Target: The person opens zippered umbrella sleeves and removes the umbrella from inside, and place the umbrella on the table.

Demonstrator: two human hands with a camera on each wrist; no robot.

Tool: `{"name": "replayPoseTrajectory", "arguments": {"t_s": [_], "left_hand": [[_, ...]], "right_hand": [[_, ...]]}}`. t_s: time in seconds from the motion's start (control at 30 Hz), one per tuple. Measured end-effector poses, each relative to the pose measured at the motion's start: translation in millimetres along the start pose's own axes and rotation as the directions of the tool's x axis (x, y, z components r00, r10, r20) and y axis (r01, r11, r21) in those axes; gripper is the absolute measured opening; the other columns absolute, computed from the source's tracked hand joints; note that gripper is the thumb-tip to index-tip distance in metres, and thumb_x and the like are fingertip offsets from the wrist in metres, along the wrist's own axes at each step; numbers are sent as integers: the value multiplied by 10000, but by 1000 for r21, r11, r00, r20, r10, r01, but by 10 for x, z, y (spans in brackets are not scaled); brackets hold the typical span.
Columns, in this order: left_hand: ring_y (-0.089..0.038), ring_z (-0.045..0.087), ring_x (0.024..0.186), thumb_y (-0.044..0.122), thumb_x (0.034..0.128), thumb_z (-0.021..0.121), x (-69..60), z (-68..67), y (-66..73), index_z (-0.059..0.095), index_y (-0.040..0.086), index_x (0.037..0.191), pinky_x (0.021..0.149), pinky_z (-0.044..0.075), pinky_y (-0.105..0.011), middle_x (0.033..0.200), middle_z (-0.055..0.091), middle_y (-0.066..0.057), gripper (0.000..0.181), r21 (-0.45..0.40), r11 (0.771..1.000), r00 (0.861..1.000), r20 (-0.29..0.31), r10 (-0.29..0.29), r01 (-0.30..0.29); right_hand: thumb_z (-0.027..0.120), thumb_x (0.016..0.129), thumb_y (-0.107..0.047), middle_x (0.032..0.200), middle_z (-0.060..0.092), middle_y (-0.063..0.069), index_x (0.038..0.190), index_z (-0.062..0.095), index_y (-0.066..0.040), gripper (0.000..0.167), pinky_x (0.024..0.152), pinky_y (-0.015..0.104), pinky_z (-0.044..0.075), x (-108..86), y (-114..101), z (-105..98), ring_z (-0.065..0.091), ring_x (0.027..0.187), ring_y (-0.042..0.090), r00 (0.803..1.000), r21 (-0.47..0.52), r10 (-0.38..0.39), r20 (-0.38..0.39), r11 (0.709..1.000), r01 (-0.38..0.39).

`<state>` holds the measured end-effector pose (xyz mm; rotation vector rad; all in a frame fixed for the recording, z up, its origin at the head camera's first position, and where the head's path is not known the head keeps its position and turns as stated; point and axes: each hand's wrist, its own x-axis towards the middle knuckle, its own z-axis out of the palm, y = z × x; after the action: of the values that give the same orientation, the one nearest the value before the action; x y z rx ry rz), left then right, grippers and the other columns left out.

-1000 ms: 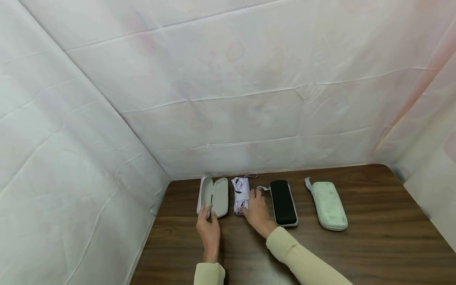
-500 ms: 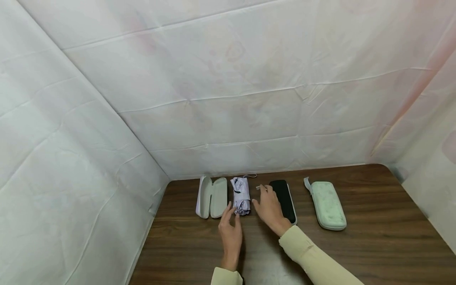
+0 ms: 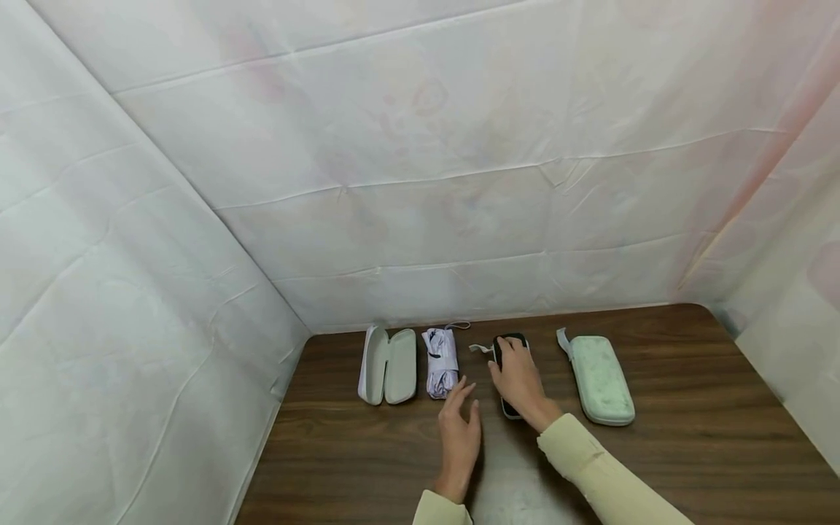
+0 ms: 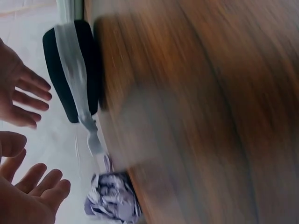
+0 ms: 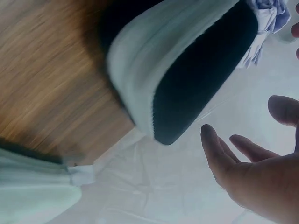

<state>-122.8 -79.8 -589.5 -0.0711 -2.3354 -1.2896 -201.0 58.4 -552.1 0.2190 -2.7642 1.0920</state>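
"How is the setting made up?"

"A brown table (image 3: pixel 722 423) is backed by pale cloth (image 3: pixel 420 146). On it, a grey case (image 3: pixel 401 368) with its halves spread, a folded lilac umbrella (image 3: pixel 442 361), a black case (image 3: pixel 509 409) and a mint case (image 3: pixel 600 380) are set in a row, with gaps left probably so that each can be reached singly."

"And the hands, from the head view?"

"The black case is partly covered by the right hand (image 3: pixel 520 378). The left hand (image 3: pixel 461 437) is held just beside the umbrella's near end, perhaps so that either neighbour can be steadied."

"What is added by the left wrist view?"

"The left fingers (image 4: pixel 55 192) are seen loosely bent and spread; nothing is held."

"And by the right wrist view?"

"The right fingers (image 5: pixel 216 151) are slightly curved and well parted from the thumb. Nothing is gripped, and a gap is shown between them and the black case."
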Motion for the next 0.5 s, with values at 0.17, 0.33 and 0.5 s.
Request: {"name": "replayPoseTrajectory", "arguments": {"t_s": [0.17,0.33,0.5], "left_hand": [[-340,661,1280,-93,914,742,-8,126,47,758,26,1236,1024,544,-524,1394,684,-152,343,3,1000,998,63,3,-3],[-355,681,1241,-92,898,755,-10,238,90,756,-13,1213,1001,555,-527,1364,692,-197,324,13,999,994,102,44,-46],[-355,664,1268,-65,913,756,-43,317,129,753,3,1232,1031,542,-521,1387,678,-194,327,8,1000,985,173,23,-24]], "right_hand": [[740,983,-91,1429,538,348,1444,541,137,552,1004,615,528,12,110,-48,561,1289,515,999,-13,-43,-15,999,43],[725,984,-59,1440,537,349,1438,545,143,529,1010,620,518,9,206,-102,548,1290,524,999,-20,-44,-11,999,44],[718,987,-52,1440,533,358,1439,538,151,527,1010,624,515,-6,297,-151,538,1295,532,999,-27,-41,-6,999,40]]}}
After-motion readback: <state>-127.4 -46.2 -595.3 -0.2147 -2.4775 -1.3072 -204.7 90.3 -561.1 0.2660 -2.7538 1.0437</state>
